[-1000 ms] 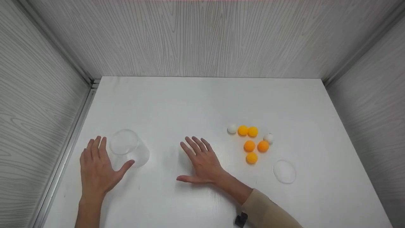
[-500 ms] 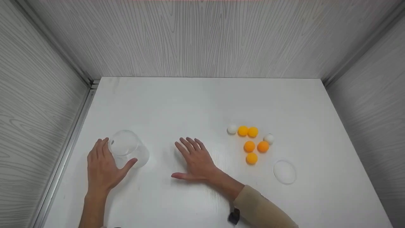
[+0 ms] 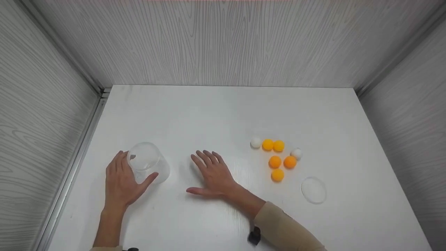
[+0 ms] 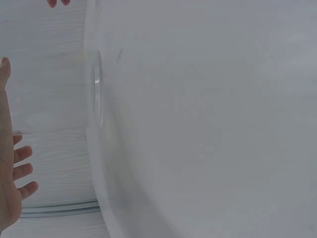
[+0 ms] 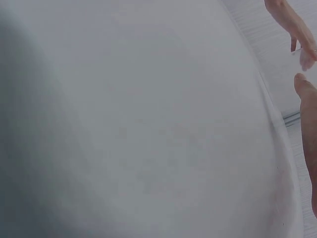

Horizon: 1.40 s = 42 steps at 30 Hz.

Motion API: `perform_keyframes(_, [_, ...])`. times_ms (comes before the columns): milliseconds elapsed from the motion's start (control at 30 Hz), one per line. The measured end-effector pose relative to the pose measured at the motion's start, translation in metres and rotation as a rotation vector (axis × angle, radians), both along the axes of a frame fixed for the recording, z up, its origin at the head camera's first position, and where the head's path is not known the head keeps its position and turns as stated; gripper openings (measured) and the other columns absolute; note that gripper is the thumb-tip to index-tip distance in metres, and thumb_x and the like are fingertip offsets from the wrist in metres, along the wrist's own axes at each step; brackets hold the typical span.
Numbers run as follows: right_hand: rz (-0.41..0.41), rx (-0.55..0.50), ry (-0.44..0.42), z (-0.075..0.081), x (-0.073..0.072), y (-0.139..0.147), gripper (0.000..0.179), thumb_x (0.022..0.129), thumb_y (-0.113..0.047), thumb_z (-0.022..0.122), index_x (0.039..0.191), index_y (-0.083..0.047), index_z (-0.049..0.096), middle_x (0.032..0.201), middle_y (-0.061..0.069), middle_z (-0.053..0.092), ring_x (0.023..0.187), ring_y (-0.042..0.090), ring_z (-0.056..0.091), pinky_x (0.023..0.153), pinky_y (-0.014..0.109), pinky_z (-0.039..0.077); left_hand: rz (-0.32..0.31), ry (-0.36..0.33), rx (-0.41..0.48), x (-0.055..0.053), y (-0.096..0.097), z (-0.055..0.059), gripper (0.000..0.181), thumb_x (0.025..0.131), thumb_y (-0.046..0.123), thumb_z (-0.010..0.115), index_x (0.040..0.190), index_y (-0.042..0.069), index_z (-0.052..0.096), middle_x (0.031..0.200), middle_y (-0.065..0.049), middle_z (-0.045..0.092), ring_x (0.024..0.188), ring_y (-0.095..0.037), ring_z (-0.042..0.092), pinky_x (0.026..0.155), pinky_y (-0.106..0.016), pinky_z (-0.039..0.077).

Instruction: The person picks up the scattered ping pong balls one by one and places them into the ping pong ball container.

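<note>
On the left of the table, a clear plastic jar (image 3: 161, 170) stands upright. My left hand (image 3: 122, 181) lies along its left and near side, with fairly straight fingers touching the jar and the thumb spread across its front. In the left wrist view, the jar (image 4: 54, 94) appears faintly between the thumb and the slightly bent fingers of the left hand (image 4: 9, 173). My right hand (image 3: 217, 179) is to the right of the jar, apart from it, palm facing left with fingers extended and thumb out. It holds nothing. The right wrist view catches only part of this hand (image 5: 308, 134).
Right of centre lie several orange balls (image 3: 275, 162) and two white balls (image 3: 255, 142), like table tennis balls. A clear round lid or ring (image 3: 302, 190) lies nearer, to their right. Pale wood-grain panels (image 3: 223, 42) border the white table (image 3: 223, 115) at the back and sides.
My left hand has moved right until its fingers meet the jar, and the jar has slid slightly right with it. The right hand has shifted a little left. Balls and ring stay put.
</note>
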State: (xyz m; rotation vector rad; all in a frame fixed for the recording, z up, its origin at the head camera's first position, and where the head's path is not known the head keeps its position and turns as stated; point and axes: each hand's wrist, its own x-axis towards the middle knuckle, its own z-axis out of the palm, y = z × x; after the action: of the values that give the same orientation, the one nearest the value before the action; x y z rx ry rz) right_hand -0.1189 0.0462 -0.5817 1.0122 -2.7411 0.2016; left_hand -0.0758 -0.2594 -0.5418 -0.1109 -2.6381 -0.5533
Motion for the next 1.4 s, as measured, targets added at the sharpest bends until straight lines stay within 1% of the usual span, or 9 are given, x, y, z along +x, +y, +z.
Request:
perform_keyframes(267, [-0.007,0.006,-0.009,-0.001,-0.007,-0.003,0.107,0.086,-0.091,0.047,0.163,-0.019,0.033,0.163,0.006,0.047,0.150,0.027,0.047,0.124,0.048,0.039,-0.017,-0.036,-0.019,-0.001,0.009,0.001,0.094,0.075,0.052,0.084,0.135,-0.011,0.049,0.141,-0.033,0.053,0.140,-0.049,0.046,0.116,-0.066,0.038])
perform_keyframes(467, [-0.021,0.027,-0.041,-0.002,-0.011,-0.009,0.105,0.087,-0.091,0.044,0.163,-0.019,0.033,0.163,0.005,0.047,0.150,0.025,0.048,0.124,0.046,0.040,-0.039,-0.034,-0.034,-0.001,0.014,0.001,0.094,0.075,0.056,0.082,0.133,-0.010,0.051,0.141,-0.032,0.054,0.143,-0.048,0.045,0.116,-0.064,0.038])
perform_keyframes(700, [0.000,0.032,-0.040,0.000,-0.014,-0.014,0.104,0.088,-0.090,0.045,0.163,-0.018,0.033,0.163,0.005,0.048,0.150,0.026,0.049,0.123,0.046,0.041,-0.043,-0.052,-0.046,-0.001,0.019,0.001,0.094,0.074,0.057,0.083,0.135,-0.008,0.051,0.143,-0.031,0.054,0.143,-0.047,0.045,0.116,-0.065,0.039])
perform_keyframes(867, [-0.007,0.039,-0.033,0.002,-0.018,-0.018,0.103,0.089,-0.088,0.044,0.163,-0.017,0.034,0.163,0.005,0.048,0.150,0.025,0.048,0.124,0.045,0.040,-0.051,-0.050,-0.061,-0.001,0.024,0.001,0.095,0.075,0.059,0.082,0.136,-0.007,0.051,0.143,-0.031,0.054,0.142,-0.047,0.046,0.116,-0.066,0.040])
perform_keyframes(1100, [0.002,0.030,-0.044,-0.001,-0.020,-0.022,0.103,0.089,-0.088,0.045,0.163,-0.016,0.033,0.162,0.005,0.048,0.150,0.025,0.048,0.124,0.044,0.040,-0.072,-0.046,-0.098,-0.003,0.029,0.001,0.096,0.075,0.060,0.081,0.137,-0.006,0.050,0.142,-0.030,0.055,0.141,-0.047,0.048,0.115,-0.065,0.042])
perform_keyframes(1233, [0.005,0.025,-0.052,0.000,-0.021,-0.025,0.103,0.090,-0.088,0.045,0.163,-0.017,0.033,0.162,0.004,0.048,0.151,0.025,0.047,0.124,0.043,0.040,-0.086,-0.049,-0.099,-0.003,0.032,0.001,0.098,0.075,0.060,0.081,0.139,-0.007,0.050,0.144,-0.030,0.055,0.142,-0.046,0.047,0.117,-0.064,0.041])
perform_keyframes(1400, [0.013,0.032,-0.032,0.002,-0.022,-0.028,0.102,0.089,-0.087,0.046,0.162,-0.016,0.035,0.161,0.004,0.049,0.150,0.024,0.048,0.123,0.042,0.041,-0.099,-0.035,-0.086,-0.003,0.035,0.001,0.102,0.073,0.060,0.081,0.141,-0.009,0.048,0.145,-0.030,0.056,0.142,-0.047,0.048,0.117,-0.063,0.040])
